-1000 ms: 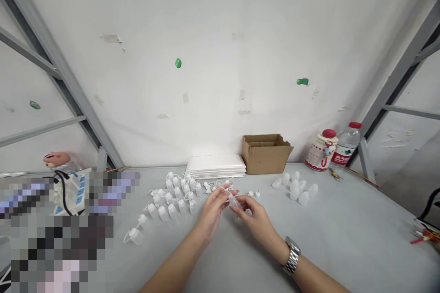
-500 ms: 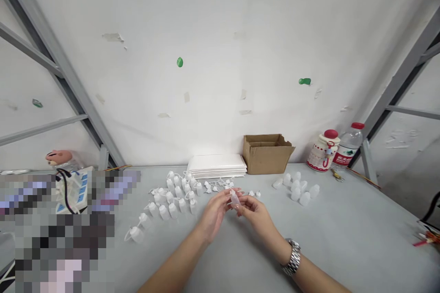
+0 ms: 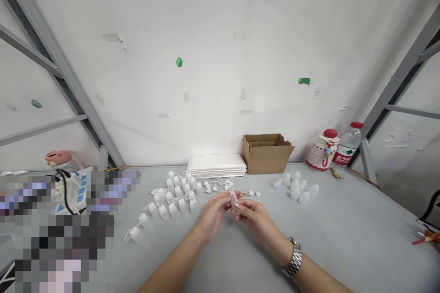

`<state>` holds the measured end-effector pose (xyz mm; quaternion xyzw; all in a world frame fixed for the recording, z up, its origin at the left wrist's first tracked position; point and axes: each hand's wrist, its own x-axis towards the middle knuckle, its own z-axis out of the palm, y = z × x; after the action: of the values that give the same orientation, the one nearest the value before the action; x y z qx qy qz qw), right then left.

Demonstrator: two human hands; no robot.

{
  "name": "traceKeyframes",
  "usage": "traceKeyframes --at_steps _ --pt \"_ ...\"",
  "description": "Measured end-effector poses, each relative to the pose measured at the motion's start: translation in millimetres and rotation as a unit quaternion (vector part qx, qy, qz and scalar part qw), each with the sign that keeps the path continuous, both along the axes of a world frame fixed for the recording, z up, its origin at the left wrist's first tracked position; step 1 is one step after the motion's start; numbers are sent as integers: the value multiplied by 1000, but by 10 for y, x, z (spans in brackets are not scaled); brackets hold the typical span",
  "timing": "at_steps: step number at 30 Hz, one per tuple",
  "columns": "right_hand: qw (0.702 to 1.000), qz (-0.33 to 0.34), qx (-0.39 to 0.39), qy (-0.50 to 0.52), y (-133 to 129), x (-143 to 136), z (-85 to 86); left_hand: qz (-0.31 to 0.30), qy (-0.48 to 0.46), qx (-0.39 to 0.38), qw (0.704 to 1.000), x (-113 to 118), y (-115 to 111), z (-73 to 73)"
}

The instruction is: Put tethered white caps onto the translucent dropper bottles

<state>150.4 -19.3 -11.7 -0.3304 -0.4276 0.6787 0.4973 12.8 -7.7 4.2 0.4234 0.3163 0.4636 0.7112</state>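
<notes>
Between my two hands is a small translucent squeeze bottle [image 3: 234,203], its top tilted away from me. My left hand [image 3: 216,213] has its fingers wrapped around the bottle's far left side. The fingers of my right hand [image 3: 252,213] pinch the lower part of the bottle. To the left stand several small bottles with white tethered caps [image 3: 164,212]. Just beyond my hands lie several loose white caps [image 3: 220,185], with a couple more caps [image 3: 254,193] by my right fingers. Several capless bottles [image 3: 295,190] are grouped to the right.
A stack of white flat boxes [image 3: 216,167] and an open cardboard box [image 3: 268,160] stand along the wall. Farther right are a decorated jar [image 3: 323,152], a water bottle [image 3: 347,146] and keys [image 3: 337,175]. A power strip [image 3: 80,192] lies at the left.
The bottle has turned more upright and shows more of its body between my hands. My right fingers have shifted slightly down along it.
</notes>
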Motion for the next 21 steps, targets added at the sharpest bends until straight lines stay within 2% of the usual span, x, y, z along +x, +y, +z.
traceKeyframes --at_steps 4,10,15,21 --pt "994 45 -40 95 -25 -3 0 -24 -37 -31 999 -14 13 -31" --pt "976 100 -75 179 -20 -15 -21 -41 -66 -64 995 -24 10 -51" --pt "965 131 -92 207 -26 -11 -22 -61 -86 -108 989 5 -29 -12" --pt "965 148 -82 198 -49 -29 -16 -79 -120 -132 981 16 -55 -8"
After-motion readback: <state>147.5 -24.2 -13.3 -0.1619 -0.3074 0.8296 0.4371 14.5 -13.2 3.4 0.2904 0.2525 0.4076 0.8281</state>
